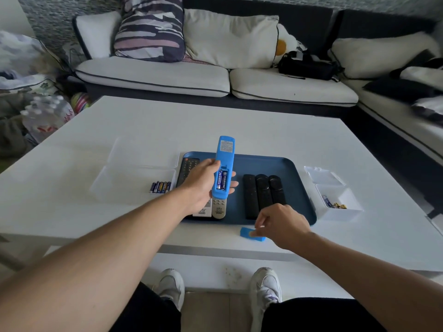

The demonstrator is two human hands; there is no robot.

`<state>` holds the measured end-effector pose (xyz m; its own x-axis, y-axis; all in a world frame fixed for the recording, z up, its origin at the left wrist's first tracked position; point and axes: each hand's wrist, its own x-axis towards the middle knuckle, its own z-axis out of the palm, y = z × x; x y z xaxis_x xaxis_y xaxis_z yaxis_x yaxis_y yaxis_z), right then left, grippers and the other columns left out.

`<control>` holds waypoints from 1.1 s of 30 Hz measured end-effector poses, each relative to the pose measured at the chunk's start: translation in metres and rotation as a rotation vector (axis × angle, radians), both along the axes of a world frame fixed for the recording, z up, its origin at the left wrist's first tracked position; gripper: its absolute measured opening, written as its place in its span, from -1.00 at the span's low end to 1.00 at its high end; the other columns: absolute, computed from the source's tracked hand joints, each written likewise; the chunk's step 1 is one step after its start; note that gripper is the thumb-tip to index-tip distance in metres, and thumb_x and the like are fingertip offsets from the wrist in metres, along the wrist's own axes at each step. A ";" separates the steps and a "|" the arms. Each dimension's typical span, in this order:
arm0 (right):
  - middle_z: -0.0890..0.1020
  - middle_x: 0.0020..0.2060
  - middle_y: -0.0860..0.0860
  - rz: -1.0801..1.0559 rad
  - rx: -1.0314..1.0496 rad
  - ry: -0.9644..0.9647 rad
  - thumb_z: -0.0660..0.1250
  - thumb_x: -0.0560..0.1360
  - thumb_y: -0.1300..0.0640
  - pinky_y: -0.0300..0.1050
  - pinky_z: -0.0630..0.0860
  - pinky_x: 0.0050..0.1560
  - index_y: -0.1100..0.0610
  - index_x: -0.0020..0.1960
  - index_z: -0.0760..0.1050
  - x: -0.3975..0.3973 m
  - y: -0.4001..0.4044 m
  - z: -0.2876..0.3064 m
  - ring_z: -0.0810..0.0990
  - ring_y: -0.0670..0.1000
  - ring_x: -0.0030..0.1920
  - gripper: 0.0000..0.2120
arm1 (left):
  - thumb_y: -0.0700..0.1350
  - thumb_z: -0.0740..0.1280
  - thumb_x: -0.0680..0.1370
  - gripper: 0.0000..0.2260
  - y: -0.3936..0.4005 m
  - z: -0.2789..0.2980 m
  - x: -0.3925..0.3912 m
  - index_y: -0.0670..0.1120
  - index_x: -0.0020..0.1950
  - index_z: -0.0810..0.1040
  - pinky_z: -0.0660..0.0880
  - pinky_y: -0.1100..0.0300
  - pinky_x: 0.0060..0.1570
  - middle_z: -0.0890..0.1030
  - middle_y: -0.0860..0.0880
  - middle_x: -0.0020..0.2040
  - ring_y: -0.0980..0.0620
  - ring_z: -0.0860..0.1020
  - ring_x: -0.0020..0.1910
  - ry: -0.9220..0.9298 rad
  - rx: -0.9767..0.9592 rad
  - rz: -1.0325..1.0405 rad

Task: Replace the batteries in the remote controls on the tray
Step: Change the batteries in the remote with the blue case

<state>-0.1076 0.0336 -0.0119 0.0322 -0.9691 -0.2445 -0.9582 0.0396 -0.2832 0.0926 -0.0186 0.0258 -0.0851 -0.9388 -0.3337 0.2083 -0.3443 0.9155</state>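
My left hand [203,180] grips a light-blue remote [224,161] above the blue tray [297,178], back side up. Its battery bay is uncovered and holds two blue batteries [222,180]. My right hand [280,224] pinches the blue battery cover [247,232], which lies on the white table just in front of the tray. On the tray lie three black remotes [262,195] side by side, a dark keypad remote [188,167] at the left, and two pale remotes [215,209] partly hidden under my left hand.
A clear box left of the tray holds several batteries [161,187]. A small white box [340,207] right of the tray holds a few batteries, its lid [323,174] behind it. A sofa with cushions stands behind the table [239,121]. My shoes show below the table edge.
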 end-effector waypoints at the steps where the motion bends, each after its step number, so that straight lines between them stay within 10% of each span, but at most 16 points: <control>1: 0.64 -0.27 -0.17 0.005 -0.019 0.014 0.52 0.37 -0.24 -0.23 0.37 -0.37 -0.08 -0.17 0.62 0.000 -0.001 0.003 0.58 -0.12 -0.24 -0.75 | -0.08 0.10 0.74 -0.78 0.000 0.000 0.000 -0.11 0.24 0.49 0.64 -0.09 -0.01 0.68 -0.20 0.04 -0.19 0.69 -0.08 0.006 -0.001 -0.012; 11: 0.58 0.00 -0.12 0.253 -0.679 -0.206 0.42 0.53 -0.05 -0.14 0.48 -0.25 -0.09 0.18 0.65 0.037 -0.014 0.034 0.56 -0.06 -0.07 -0.77 | -0.10 0.08 0.75 -0.74 0.002 0.002 -0.007 -0.07 0.32 0.50 0.62 0.08 -0.26 0.73 -0.06 -0.10 -0.07 0.70 -0.25 0.042 -0.037 -0.052; 22: 0.42 0.28 -0.08 0.303 -0.522 -0.036 0.24 0.64 -0.06 -0.06 0.51 -0.10 -0.04 0.38 0.48 0.052 -0.020 0.047 0.41 -0.04 0.29 -0.66 | -0.09 0.09 0.75 -0.73 0.007 0.002 -0.006 -0.06 0.36 0.50 0.57 0.16 -0.32 0.64 -0.01 -0.07 0.13 0.64 -0.34 0.049 -0.039 -0.014; 33: 0.49 0.08 -0.04 0.228 -0.416 -0.256 0.35 0.59 0.00 -0.23 0.32 -0.09 0.07 0.22 0.47 0.056 -0.025 0.049 0.49 -0.04 0.05 -0.74 | -0.12 0.17 0.73 -0.78 0.009 0.000 -0.005 0.00 0.33 0.51 0.58 0.07 -0.16 0.70 0.05 -0.18 0.10 0.64 -0.31 0.030 -0.101 -0.042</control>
